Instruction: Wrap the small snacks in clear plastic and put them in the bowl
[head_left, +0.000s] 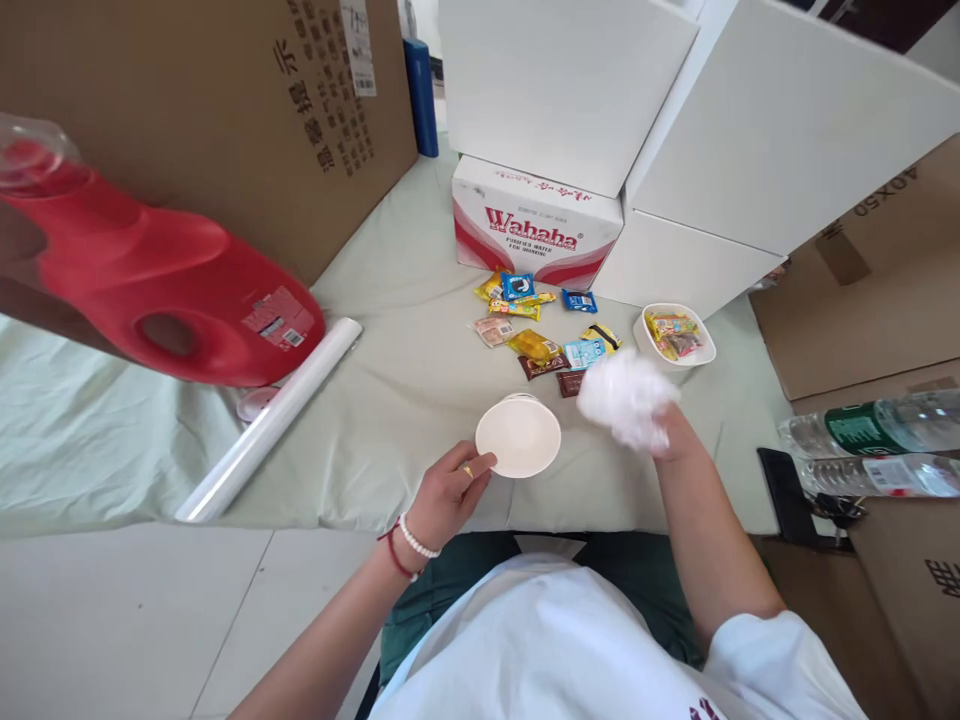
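Observation:
My left hand [450, 490] grips the near left rim of a small white bowl [519, 437], thumb on the inside. The bowl is tilted towards me above the table's front part, and nothing shows inside it. My right hand [669, 430] is closed on a crumpled white cloth [626, 400], blurred by motion; most of its fingers are hidden behind it. Just beyond the cloth lie several wrapped snacks: a yellow packet [535, 346], a light blue packet [584, 352], dark brown packets [543, 366] and a blue packet [579, 301].
A white tub [705, 352] with wrapped snacks stands at the right. A Wahaba-style water carton [536, 225] sits under white cabinets [562, 80]. To the left are a red detergent jug [202, 270], a white roll [274, 420] and a large cardboard box [225, 100]. Plastic bottles [870, 428] are far right.

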